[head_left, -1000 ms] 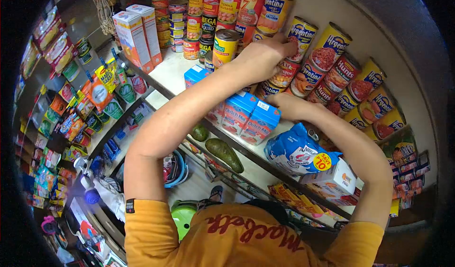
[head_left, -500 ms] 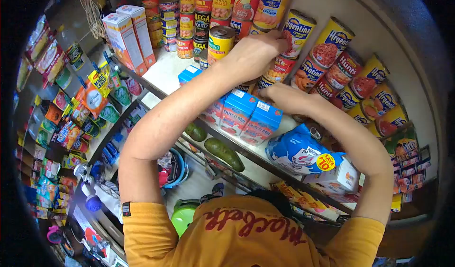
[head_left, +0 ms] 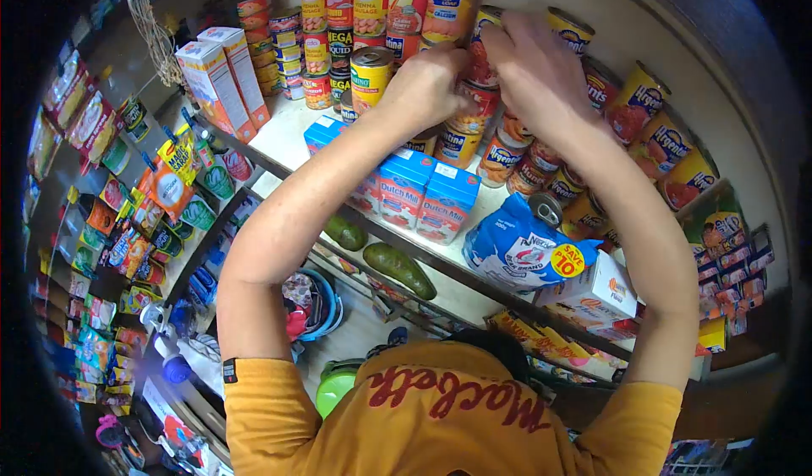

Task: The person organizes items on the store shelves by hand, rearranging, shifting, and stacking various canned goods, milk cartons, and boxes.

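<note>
My left hand, fingers curled and thumb apart, is against the left side of a corned beef can in the upper row. My right hand, slightly blurred, grips the same can from its right and hides part of it. Below is a red garbanzos can, standing on a yellow-and-blue Argentina can. A meat loaf can tops the stack on the left. To the right, more Argentina cans stand in stacks, partly behind my right arm.
Dutch Mill cartons line the shelf's front edge, with a blue Bear Brand pouch and a white box to their right. Two tall boxes stand left. Green avocados lie on the shelf below. Hanging sachets fill the left side.
My right hand has risen from the lower cans to the upper corned beef can. That can sits further left, over the garbanzos can. The view has shifted a little.
</note>
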Tool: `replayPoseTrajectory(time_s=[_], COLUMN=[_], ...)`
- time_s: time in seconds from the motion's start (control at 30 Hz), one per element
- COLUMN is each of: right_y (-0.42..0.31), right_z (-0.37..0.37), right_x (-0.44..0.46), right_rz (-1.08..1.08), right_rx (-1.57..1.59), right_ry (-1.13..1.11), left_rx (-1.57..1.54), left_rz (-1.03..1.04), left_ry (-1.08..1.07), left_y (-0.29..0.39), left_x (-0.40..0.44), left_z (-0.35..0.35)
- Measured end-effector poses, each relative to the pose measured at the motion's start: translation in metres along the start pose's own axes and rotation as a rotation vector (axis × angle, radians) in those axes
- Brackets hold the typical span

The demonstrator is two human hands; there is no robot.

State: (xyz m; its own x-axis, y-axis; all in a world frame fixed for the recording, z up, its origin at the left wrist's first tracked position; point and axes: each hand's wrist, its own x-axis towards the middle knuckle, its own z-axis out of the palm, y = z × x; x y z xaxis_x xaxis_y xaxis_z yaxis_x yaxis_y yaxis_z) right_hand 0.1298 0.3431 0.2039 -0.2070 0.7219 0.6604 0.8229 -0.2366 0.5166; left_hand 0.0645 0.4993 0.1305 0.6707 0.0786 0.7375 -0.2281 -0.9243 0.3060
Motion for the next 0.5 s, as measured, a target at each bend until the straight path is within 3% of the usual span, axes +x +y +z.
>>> replayPoseTrajectory(time_s=[0.03,0.13,0.23,0.33,0.5], right_y=[-0.001,0.009,0.014,0.013,0.031], right_z=[-0.004,-0.001,0.004,-0.003,0.019], right_x=[0.007,0.018,0.028,0.039,0.027], right_rz=[-0.015,0.018,0.193,0.247,0.140], right_rx=[-0.173,-0.197,-0.005,-0.031,-0.048], right_ry=[0.049,-0.107,-0.218,-0.392,-0.144], left_rx=[0.012,0.137,0.261,0.339,0.381], left_rz=[0.009,-0.003,0.045,0.095,0.153], left_ry=[-0.010,-0.042,-0.075,-0.139,-0.172], left_y=[-0.001,0.013,0.017,0.019,0.020], left_x=[-0.001,-0.006,-0.007,-0.007,-0.007], left_z=[0.000,0.000,0.001,0.000,0.000])
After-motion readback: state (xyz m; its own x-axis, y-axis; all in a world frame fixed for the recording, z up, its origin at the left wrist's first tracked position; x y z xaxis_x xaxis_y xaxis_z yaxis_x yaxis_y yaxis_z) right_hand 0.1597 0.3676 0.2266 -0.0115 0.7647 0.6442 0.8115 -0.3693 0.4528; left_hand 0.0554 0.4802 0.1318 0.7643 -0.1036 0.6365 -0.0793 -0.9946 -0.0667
